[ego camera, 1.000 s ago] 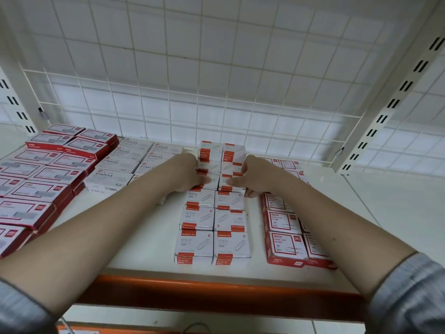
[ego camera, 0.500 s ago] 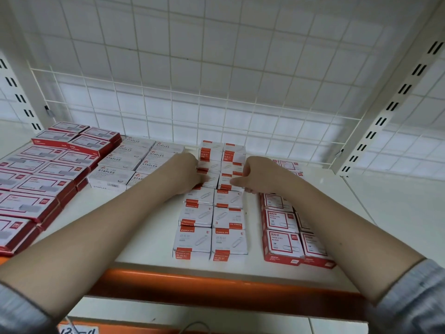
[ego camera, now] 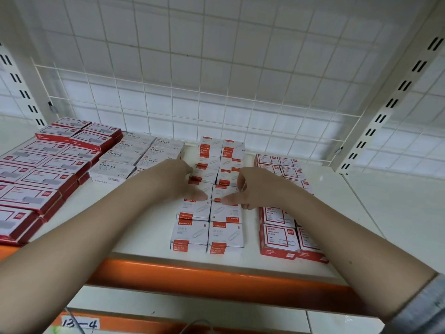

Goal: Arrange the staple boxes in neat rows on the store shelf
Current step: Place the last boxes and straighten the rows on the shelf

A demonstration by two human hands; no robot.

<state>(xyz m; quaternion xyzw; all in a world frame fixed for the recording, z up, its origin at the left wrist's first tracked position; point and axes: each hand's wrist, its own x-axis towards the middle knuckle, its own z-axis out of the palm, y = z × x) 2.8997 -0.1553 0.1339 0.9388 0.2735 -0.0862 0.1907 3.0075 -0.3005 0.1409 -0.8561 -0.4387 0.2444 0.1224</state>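
A white shelf (ego camera: pixel 134 213) with an orange front rail (ego camera: pixel 216 278) and a white wire-grid back panel (ego camera: pixel 216 112) carries small rectangular cardboard boxes in groups. In the middle, white boxes with orange-red bands and paperclip drawings (ego camera: pixel 207 233) lie in two columns, at least five deep, the rearmost higher. The left hand (ego camera: pixel 179 182) presses against the left side of this block and the right hand (ego camera: pixel 252 191) against the right, fingers curled onto the boxes, thumbs pointing inward over the tops. Left of them sit white boxes printed STAPLES (ego camera: pixel 113 168) in two columns; further left, flat red-bordered boxes (ego camera: pixel 43 182) are stacked. On the right stand red and white boxes (ego camera: pixel 279 233) in two columns. Contents are hidden.
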